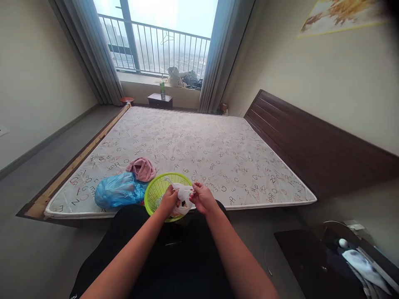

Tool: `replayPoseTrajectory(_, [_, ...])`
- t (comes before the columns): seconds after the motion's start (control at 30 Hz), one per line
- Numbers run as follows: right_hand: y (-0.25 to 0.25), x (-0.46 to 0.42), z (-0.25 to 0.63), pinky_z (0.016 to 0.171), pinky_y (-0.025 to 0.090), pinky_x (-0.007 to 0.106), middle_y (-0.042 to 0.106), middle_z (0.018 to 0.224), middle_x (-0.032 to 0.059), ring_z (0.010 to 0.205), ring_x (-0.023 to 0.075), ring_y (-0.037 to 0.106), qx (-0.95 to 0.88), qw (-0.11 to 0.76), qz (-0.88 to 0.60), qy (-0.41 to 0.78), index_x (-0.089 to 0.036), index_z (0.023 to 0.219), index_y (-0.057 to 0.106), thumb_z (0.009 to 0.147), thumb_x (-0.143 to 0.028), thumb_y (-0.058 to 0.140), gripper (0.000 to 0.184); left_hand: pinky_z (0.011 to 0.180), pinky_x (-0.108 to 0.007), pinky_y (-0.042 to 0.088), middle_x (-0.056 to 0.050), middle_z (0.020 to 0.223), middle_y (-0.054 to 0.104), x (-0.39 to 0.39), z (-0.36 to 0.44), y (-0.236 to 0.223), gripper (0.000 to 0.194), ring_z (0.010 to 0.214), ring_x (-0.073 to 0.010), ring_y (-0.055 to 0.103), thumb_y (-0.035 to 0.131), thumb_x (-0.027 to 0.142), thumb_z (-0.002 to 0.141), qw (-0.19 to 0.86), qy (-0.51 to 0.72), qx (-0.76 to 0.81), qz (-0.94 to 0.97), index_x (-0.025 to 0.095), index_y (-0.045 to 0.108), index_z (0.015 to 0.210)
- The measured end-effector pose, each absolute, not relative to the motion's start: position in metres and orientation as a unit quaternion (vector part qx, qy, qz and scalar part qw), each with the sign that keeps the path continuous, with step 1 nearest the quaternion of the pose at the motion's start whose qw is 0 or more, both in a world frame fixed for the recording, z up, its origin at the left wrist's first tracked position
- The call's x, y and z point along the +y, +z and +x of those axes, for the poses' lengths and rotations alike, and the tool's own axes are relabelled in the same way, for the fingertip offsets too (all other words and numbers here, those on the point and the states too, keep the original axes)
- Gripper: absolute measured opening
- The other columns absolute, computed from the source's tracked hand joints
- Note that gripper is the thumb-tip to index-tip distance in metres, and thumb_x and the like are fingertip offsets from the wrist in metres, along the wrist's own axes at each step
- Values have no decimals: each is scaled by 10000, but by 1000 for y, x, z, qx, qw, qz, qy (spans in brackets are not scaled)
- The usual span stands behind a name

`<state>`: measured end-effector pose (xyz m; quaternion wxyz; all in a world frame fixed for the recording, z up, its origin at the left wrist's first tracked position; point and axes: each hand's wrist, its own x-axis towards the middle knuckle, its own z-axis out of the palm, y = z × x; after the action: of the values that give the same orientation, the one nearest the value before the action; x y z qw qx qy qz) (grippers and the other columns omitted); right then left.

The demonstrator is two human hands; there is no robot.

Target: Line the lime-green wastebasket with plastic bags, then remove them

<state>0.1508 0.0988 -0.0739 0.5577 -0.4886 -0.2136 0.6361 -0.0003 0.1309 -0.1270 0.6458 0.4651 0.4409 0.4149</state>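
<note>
My left hand (168, 201) and my right hand (203, 198) are both closed on a white plastic bag (183, 195), pinching it between them over a lime-green basket (156, 187). The basket sits at the near edge of the mattress (199, 145), right in front of my lap. The bag's handles stick up between my fingers. Something orange shows faintly under the bag, too hidden to name.
A blue plastic bag (117, 190) and a pink cloth (142, 168) lie left of the basket. A dark wooden headboard (311, 145) runs along the right. A dark low table (336, 261) with clutter stands at lower right. A balcony window (156, 41) is beyond the bed.
</note>
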Motion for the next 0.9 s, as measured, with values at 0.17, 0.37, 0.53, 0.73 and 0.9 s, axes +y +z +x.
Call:
replayPoseTrajectory(0.17, [-84, 82, 123, 600, 532, 278, 618, 684, -45, 587, 139, 607, -438, 455, -525, 570, -240, 840, 511, 821, -304, 726, 226, 763, -335, 505, -33, 832, 698, 137, -5, -124, 263, 779, -212, 663, 620, 398, 812, 564, 428, 520, 477, 185, 605, 967])
replayPoseTrajectory(0.37, [-92, 80, 126, 635, 410, 266, 668, 746, -22, 686, 163, 609, -666, 280, -582, 374, -244, 838, 642, 805, -101, 635, 147, 953, -409, 451, -80, 881, 690, 140, -14, -120, 141, 949, -271, 641, 534, 333, 868, 469, 355, 567, 577, 211, 600, 842])
replayPoseTrajectory(0.53, [-95, 78, 131, 631, 376, 297, 699, 789, 12, 698, 205, 626, -744, 218, -595, 214, -318, 964, 709, 905, -249, 667, 100, 912, -401, 462, -81, 874, 687, 144, -23, -114, 167, 889, -257, 633, 526, 353, 900, 474, 303, 528, 636, 202, 594, 872])
replayPoseTrajectory(0.73, [-96, 81, 140, 766, 450, 328, 700, 998, 62, 928, 253, 643, -774, 204, -593, 94, -273, 1081, 652, 893, -255, 724, 202, 930, -412, 486, -106, 967, 706, 143, -30, -114, 301, 941, -267, 655, 469, 444, 924, 485, 270, 507, 660, 180, 612, 939])
replayPoseTrajectory(0.9, [-101, 91, 147, 1082, 394, 454, 697, 1215, 100, 1185, 284, 602, -783, 263, -562, 40, -229, 1148, 613, 845, -195, 760, 338, 889, -389, 528, -66, 920, 733, 138, -30, -106, 359, 930, -258, 678, 472, 500, 919, 499, 233, 477, 685, 198, 643, 1010])
